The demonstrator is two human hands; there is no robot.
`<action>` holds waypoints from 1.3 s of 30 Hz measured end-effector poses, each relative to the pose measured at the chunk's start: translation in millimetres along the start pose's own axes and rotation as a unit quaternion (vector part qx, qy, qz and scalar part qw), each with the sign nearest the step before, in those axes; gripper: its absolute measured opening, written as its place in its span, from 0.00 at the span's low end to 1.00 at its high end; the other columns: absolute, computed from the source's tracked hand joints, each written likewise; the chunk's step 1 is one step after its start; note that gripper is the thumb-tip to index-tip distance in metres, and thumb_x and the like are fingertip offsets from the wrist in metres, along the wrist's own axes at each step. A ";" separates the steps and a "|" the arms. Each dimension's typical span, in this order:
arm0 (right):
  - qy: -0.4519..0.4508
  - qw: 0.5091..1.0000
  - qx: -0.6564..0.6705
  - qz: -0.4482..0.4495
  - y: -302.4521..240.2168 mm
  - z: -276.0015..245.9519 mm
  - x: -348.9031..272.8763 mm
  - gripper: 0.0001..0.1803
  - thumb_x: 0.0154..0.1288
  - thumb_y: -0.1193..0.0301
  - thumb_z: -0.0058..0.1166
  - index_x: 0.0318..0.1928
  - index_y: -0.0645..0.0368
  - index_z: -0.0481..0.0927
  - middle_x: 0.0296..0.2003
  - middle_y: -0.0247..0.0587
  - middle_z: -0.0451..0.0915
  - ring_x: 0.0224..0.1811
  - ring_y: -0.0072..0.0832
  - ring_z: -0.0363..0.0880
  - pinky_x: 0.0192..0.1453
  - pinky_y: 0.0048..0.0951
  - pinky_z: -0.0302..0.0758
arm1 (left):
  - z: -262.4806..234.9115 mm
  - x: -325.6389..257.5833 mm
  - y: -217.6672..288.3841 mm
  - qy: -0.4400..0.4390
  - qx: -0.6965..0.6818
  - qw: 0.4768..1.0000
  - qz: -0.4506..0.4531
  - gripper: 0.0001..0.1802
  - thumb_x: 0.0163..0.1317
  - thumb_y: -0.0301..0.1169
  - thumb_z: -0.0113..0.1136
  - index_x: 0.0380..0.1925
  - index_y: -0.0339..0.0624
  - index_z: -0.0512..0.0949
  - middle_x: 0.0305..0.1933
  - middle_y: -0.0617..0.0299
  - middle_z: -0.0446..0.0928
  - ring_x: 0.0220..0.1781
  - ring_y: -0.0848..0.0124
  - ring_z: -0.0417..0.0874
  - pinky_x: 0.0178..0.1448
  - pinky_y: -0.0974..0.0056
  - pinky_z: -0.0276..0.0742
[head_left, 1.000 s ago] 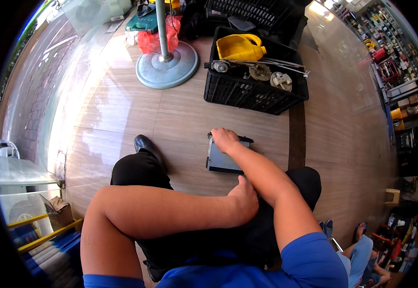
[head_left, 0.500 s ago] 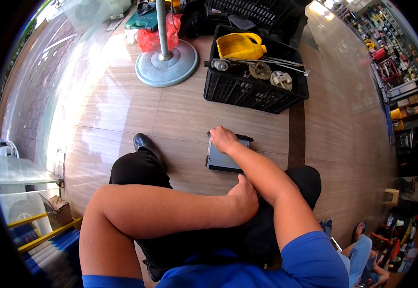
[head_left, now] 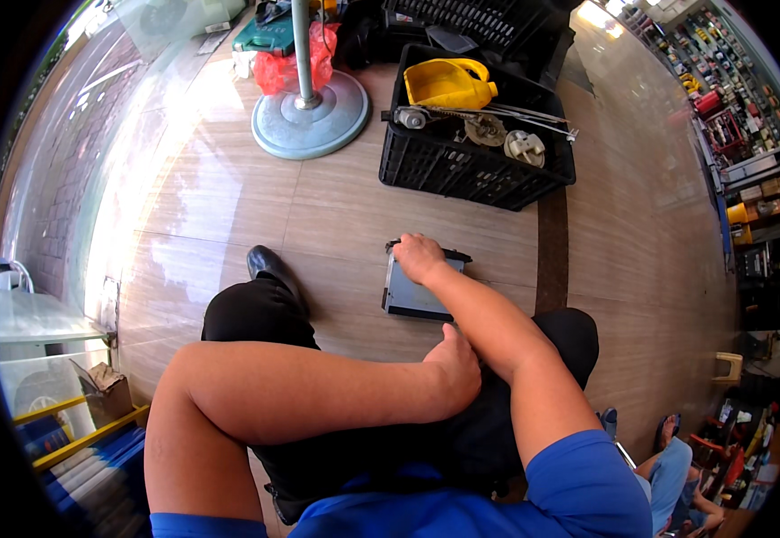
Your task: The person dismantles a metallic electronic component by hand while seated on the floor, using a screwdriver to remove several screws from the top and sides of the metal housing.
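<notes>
A flat grey metal box with black edging lies on the floor in front of me, between my knees. It looks like a car stereo unit. My right hand reaches down over its far side, with curled fingers gripping the far edge near the left corner. The fingertips are partly hidden behind the hand. My left hand rests against my right thigh, just beside my right forearm. Its thumb points up, and its other fingers are out of sight.
A black plastic crate beyond the box holds a yellow cut-open jug, metal rods and round parts. A grey round stand base with a pole is at far left. Another person's legs show at lower right, and stocked shelves at upper right.
The view has shifted very slightly. The fingers of my right hand have moved a little at the box's far edge; my left hand stays in place.
</notes>
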State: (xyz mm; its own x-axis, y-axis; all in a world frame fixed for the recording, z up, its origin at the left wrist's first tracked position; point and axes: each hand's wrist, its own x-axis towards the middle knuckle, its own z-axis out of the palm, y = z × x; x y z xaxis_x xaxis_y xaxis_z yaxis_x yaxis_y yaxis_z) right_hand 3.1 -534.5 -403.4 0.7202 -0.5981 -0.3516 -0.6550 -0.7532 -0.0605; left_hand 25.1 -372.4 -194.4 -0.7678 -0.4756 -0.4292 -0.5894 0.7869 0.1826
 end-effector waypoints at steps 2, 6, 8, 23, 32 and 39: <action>-0.004 1.000 0.007 0.005 1.9 -0.2 -1.0 0.11 0.62 0.73 0.50 0.40 0.57 0.86 0.46 0.47 0.81 0.52 0.42 0.81 0.53 0.39 0.81 | 0.8 -0.1 0.0 0.003 -0.001 1.000 0.001 0.20 0.66 0.38 0.49 0.51 0.42 0.82 0.57 0.50 0.79 0.60 0.53 0.79 0.64 0.42 0.68; 0.003 1.000 0.010 0.027 5.5 3.7 -3.3 0.11 0.62 0.73 0.50 0.40 0.59 0.86 0.47 0.48 0.81 0.53 0.42 0.81 0.54 0.38 0.81 | -0.7 0.2 0.3 -0.001 -0.002 1.000 -0.001 0.20 0.66 0.38 0.49 0.51 0.43 0.82 0.56 0.51 0.80 0.59 0.54 0.79 0.64 0.42 0.68; -0.005 0.999 0.023 0.025 5.5 -0.7 -4.8 0.11 0.62 0.74 0.50 0.41 0.60 0.86 0.48 0.48 0.81 0.53 0.42 0.81 0.55 0.38 0.81 | -3.4 -2.3 -0.7 -0.006 -0.004 1.000 0.003 0.19 0.66 0.38 0.49 0.50 0.43 0.82 0.55 0.51 0.80 0.59 0.54 0.79 0.64 0.42 0.68; -0.052 0.996 0.028 0.062 17.0 0.5 -7.4 0.11 0.64 0.77 0.48 0.44 0.59 0.82 0.49 0.50 0.82 0.55 0.43 0.81 0.55 0.40 0.80 | -0.3 1.2 0.1 -0.010 -0.016 1.000 0.001 0.21 0.66 0.37 0.49 0.53 0.41 0.81 0.57 0.49 0.79 0.61 0.51 0.78 0.66 0.41 0.67; -0.009 0.971 0.201 0.132 36.2 87.6 -5.4 0.09 0.63 0.76 0.44 0.40 0.60 0.77 0.43 0.56 0.82 0.49 0.51 0.80 0.54 0.46 0.76 | 6.9 3.4 -6.0 -0.027 -0.023 0.999 -0.004 0.21 0.66 0.37 0.50 0.53 0.40 0.81 0.57 0.49 0.79 0.61 0.51 0.78 0.67 0.42 0.66; 0.127 0.939 0.289 0.134 28.5 105.7 -4.1 0.11 0.64 0.67 0.51 0.35 0.61 0.80 0.37 0.55 0.83 0.44 0.52 0.81 0.50 0.48 0.78 | 10.1 0.5 -16.7 -0.087 -0.051 0.995 -0.011 0.21 0.66 0.38 0.51 0.54 0.39 0.79 0.57 0.46 0.78 0.62 0.50 0.77 0.69 0.43 0.64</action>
State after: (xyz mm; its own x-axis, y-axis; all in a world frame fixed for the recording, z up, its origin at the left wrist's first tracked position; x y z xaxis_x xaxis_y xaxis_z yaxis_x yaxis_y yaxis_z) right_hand -42.7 -524.6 -502.4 0.4945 -0.8468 -0.1960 -0.7823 -0.3354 -0.5249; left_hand 37.1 -381.8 -206.6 -0.7043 -0.4109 -0.5788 -0.6357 0.7280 0.2568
